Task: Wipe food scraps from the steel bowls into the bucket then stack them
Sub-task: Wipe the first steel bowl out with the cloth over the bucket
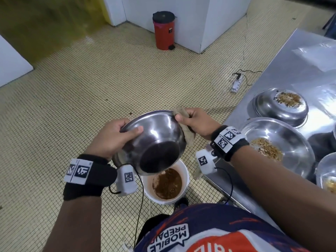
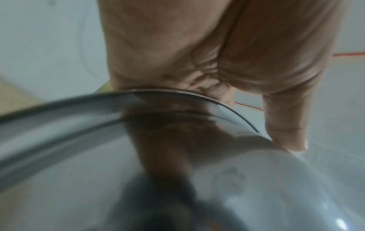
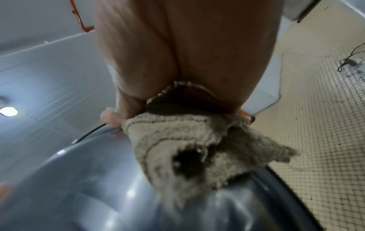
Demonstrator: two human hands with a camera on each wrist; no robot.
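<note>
A steel bowl (image 1: 154,139) is held tipped over a white bucket (image 1: 184,186) on the floor, its underside facing me. My left hand (image 1: 116,137) grips its left rim, thumb across the outer wall; the left wrist view shows the thumb (image 2: 286,132) pressed on the bowl (image 2: 177,171). My right hand (image 1: 194,120) holds a beige cloth (image 1: 183,124) pinched against the bowl's right rim. In the right wrist view the cloth (image 3: 193,148) drapes over the bowl (image 3: 88,187). The bucket holds brown scraps (image 1: 168,182). The bowl's inside is hidden.
A steel table (image 1: 300,70) stands at my right with an upturned bowl (image 1: 269,108) carrying scraps on its base, and an upright bowl (image 1: 291,135) with scraps. A red pedal bin (image 1: 163,31) stands by the far wall. A power strip (image 1: 237,84) lies on the tiled floor.
</note>
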